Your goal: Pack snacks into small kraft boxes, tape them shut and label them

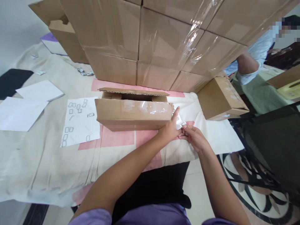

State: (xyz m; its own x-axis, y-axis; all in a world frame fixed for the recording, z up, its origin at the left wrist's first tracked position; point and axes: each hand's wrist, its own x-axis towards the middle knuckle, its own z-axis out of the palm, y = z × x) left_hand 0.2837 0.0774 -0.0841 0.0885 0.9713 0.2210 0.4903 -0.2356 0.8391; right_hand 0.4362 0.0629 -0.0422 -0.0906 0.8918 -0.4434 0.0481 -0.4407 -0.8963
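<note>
A long cardboard box [133, 113] with raised top flaps lies in front of me. My left hand [170, 128] is at its right end, thumb stretched upward and fingers pointing right. Close beside it, my right hand [194, 135] pinches a small white sticker-like piece with a dark outline [183, 124]. The fingertips of both hands meet or nearly meet there. A shiny white strip [178, 118] shows between my left thumb and the right fingers; what supports it is hidden.
Taped cardboard boxes [161, 43] are stacked behind. A smaller box [222, 97] stands right. A paper sheet with outlined stickers [79, 125] and blank white sheets [23, 112] lie left on the cloth-covered table [47, 162]. Another person's arm [248, 64] shows at upper right.
</note>
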